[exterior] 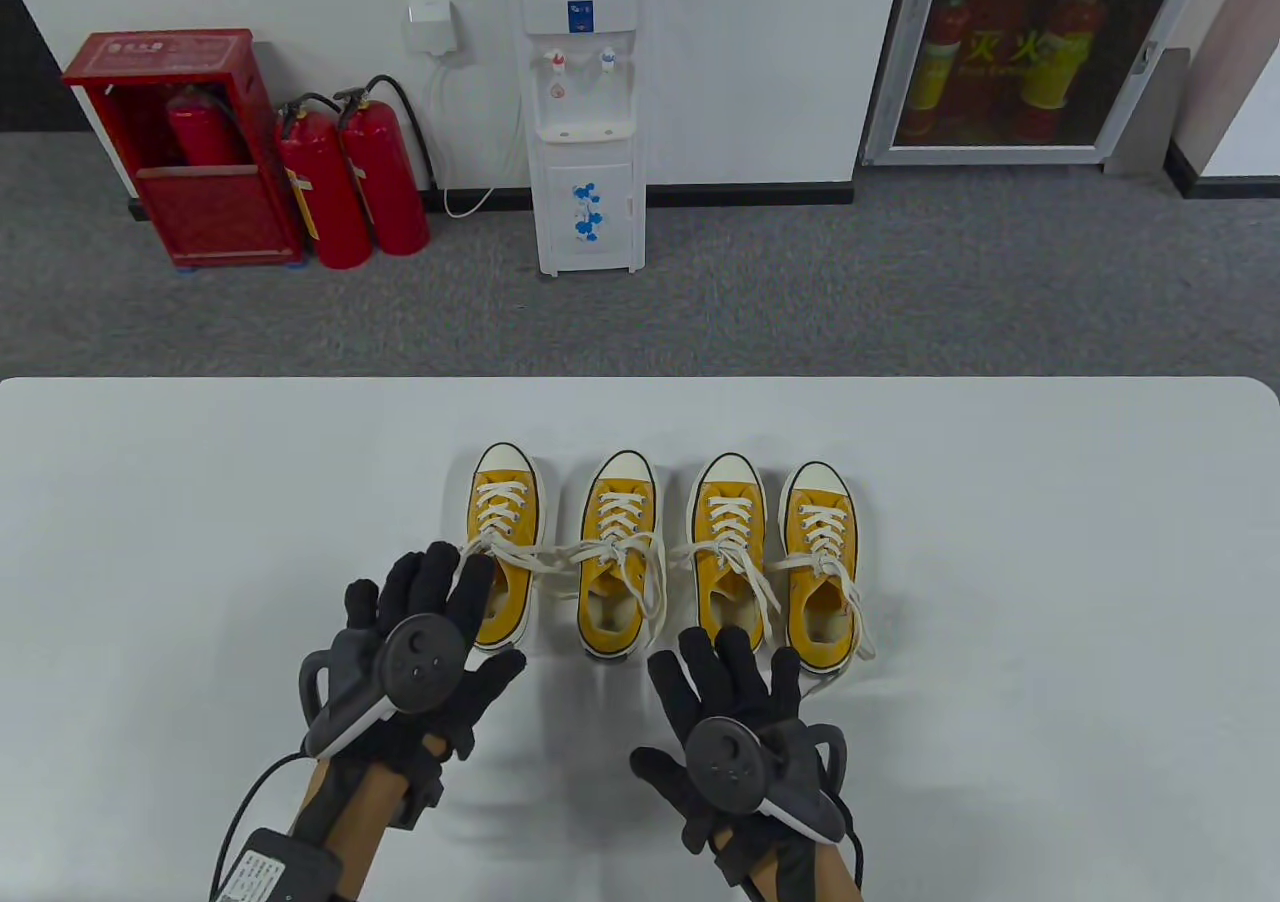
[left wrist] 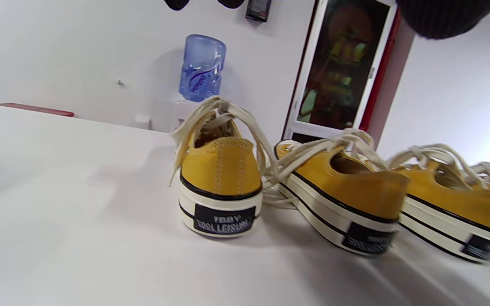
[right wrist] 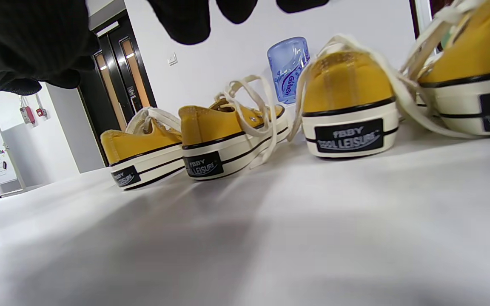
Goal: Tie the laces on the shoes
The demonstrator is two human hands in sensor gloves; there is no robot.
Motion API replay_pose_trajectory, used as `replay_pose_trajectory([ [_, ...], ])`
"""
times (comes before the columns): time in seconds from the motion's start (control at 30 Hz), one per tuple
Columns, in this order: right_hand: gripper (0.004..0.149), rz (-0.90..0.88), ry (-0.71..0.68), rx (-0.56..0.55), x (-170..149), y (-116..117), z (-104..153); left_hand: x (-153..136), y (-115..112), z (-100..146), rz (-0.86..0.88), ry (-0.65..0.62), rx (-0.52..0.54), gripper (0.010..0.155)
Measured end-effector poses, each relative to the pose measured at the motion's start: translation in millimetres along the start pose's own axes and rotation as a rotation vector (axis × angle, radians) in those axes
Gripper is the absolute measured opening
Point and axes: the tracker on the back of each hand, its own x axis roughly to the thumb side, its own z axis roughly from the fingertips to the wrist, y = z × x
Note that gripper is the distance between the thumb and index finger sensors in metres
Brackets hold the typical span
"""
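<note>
1. The table (exterior: 200, 502) carries four yellow shoes in a row near its middle, toes toward the far edge and heels toward the near edge where the person stands.
2. Far-left shoe (exterior: 503, 552): its laces (exterior: 520, 554) trail sideways across to the neighbour, with no bow that I can make out. I judge it untied.
3. Second shoe (exterior: 617, 567): its cords (exterior: 645, 572) hang loose over the opening and down the side; this one too looks undone.
4. Third shoe (exterior: 730, 562): its strands (exterior: 745, 567) sprawl across the tongue and off toward the heel, with no finished knot to see.
5. Far-right shoe (exterior: 820, 572): its loose ends (exterior: 855, 607) drop past the heel onto the table, so it is unfastened as well.
6. By that reading none of the four is done, and the task stands at its very start; all four bows are left.
7. The left hand (exterior: 430, 632) hovers over the heel of the far-left shoe, fingers spread and straight, gripping nothing; whether a fingertip brushes the lace I cannot tell.
8. The right hand (exterior: 735, 712) lies flat-fingered and spread near the table's near edge, just behind the third shoe, holding nothing.
</note>
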Motion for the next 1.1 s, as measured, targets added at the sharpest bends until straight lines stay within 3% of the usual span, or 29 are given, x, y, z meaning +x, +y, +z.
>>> replay_pose_trajectory([
  [0.3, 0.088, 0.02, -0.033, 0.005, 8.1, 1.7, 1.7, 9.8, -26.4, 23.5, -0.011, -0.088, 0.019, 0.089],
  [0.73, 0.088, 0.044, -0.075, 0.044, 19.4, 10.2, 1.8, -0.8, -64.8, 28.9, -0.056, -0.108, -0.008, 0.089],
  [1.1, 0.088, 0.047, -0.071, 0.054, 19.3, 11.2, 1.3, -3.7, -68.0, 30.8, -0.058, -0.094, -0.031, 0.089],
])
